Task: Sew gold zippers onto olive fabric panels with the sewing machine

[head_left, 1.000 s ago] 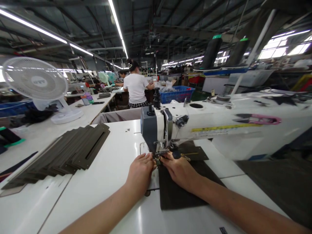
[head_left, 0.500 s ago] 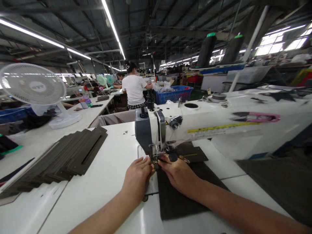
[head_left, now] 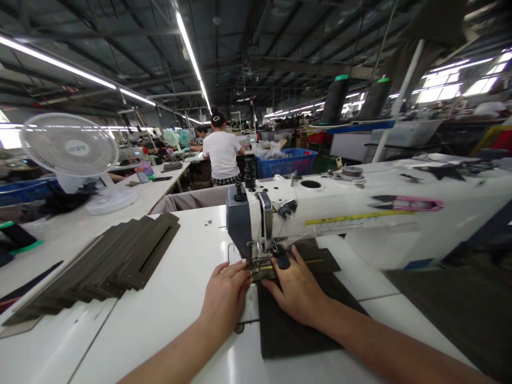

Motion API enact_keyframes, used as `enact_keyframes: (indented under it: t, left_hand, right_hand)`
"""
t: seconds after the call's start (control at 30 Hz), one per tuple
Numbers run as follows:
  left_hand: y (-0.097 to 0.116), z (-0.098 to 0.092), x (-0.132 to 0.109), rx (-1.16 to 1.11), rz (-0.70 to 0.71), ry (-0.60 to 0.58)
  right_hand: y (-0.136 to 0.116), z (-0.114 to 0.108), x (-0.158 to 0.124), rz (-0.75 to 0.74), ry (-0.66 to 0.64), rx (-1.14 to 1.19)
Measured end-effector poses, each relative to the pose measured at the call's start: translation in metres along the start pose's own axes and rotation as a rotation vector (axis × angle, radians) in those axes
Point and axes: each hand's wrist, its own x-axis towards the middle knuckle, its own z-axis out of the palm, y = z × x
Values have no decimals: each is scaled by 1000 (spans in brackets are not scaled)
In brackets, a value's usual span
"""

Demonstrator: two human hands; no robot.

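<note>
A white sewing machine (head_left: 340,205) stands before me, its needle and presser foot (head_left: 258,261) over a dark olive fabric piece (head_left: 331,260) with a yellowish zipper-like line. My left hand (head_left: 227,290) is left of the foot, fingers together and closed at the piece's left end; the fingertips are partly hidden. To the right of the foot, my right hand (head_left: 298,288) lies flat on the fabric with thumb and fingers apart. A larger dark fabric panel (head_left: 288,333) lies under my right hand and wrist.
Fanned olive pieces with slots (head_left: 116,261) lie at left on the white table (head_left: 192,320). A white fan (head_left: 72,149) stands behind them. Pink-handled thread snips (head_left: 408,203) rest on the machine arm. Ahead are a seated person (head_left: 222,152) and a blue basket (head_left: 286,162).
My right hand has shifted from a bunched grip near the needle to lying flatter, fingers spread, showing more of the zipper-like line. My left hand stays beside the foot. The view has tilted slightly.
</note>
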Motion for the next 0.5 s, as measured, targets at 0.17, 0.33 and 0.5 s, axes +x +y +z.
enact_keyframes:
  t: [0.17,0.33,0.5]
  left_hand:
    - [18,-11,-20,212,-58,-126]
    - [54,-26,-52,0,19,-200]
    - [88,-36,-72,-522,-362,-144]
  right_hand:
    - [1,-9,-34,40,-75,-129]
    - [-18,-23,-91,28,1,-188]
    - [-49,-26,-126,-101,122,-195]
